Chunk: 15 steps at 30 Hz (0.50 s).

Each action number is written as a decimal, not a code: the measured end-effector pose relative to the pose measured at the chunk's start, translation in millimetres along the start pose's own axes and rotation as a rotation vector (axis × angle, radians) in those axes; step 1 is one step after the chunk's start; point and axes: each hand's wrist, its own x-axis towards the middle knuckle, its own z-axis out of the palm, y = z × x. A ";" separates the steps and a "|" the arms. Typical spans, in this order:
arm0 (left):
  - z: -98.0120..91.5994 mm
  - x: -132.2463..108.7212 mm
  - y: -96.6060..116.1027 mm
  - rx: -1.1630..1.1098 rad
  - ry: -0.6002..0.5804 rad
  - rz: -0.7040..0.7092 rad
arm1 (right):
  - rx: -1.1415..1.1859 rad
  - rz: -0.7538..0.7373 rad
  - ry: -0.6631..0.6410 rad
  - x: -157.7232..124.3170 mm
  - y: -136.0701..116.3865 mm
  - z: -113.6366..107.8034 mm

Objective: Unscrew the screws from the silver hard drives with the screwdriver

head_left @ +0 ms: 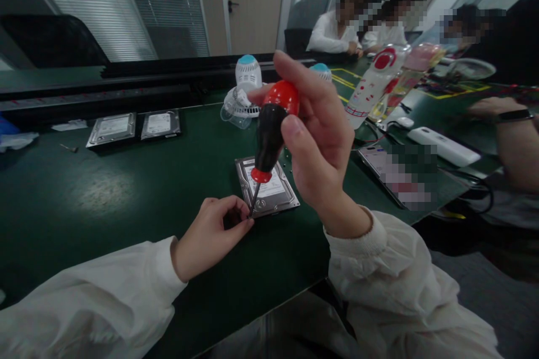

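The right hand grips a red-and-black screwdriver, tip down beside the left hand, which pinches perhaps a screw at the hard drive's near-left corner.

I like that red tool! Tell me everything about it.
The screwdriver has a fat, shiny black handle with a red cap and collar and a thin dark shaft. It leans, tip down at the near left corner of the hard drive. The right hand grips its top; the left hand pinches beside the tip.
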 end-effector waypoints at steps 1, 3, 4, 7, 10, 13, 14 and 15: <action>-0.3 -0.1 0.2 0.010 0.002 0.000 | -0.058 -0.006 0.014 0.0 -0.5 -0.5; -0.8 -0.3 0.6 0.026 0.006 -0.001 | -0.171 -0.030 0.044 0.3 -1.9 -1.8; -1.0 -0.4 0.8 0.028 0.009 0.000 | -0.202 -0.050 0.049 0.6 -2.6 -2.4; -1.2 -0.5 1.3 0.001 0.001 0.008 | -0.136 -0.068 0.017 1.4 -3.1 -3.0; -1.2 -0.2 2.6 -0.026 -0.007 0.005 | -0.012 -0.058 -0.051 1.7 -2.5 -2.4; -1.4 0.2 3.6 -0.018 -0.011 -0.018 | -0.147 -0.070 -0.028 1.9 -3.8 -3.1; -1.3 0.4 3.5 -0.015 -0.014 -0.023 | -0.194 -0.068 -0.008 2.0 -4.7 -3.6; -1.2 0.4 3.2 -0.015 -0.015 -0.025 | -0.211 -0.053 -0.001 2.2 -5.7 -4.2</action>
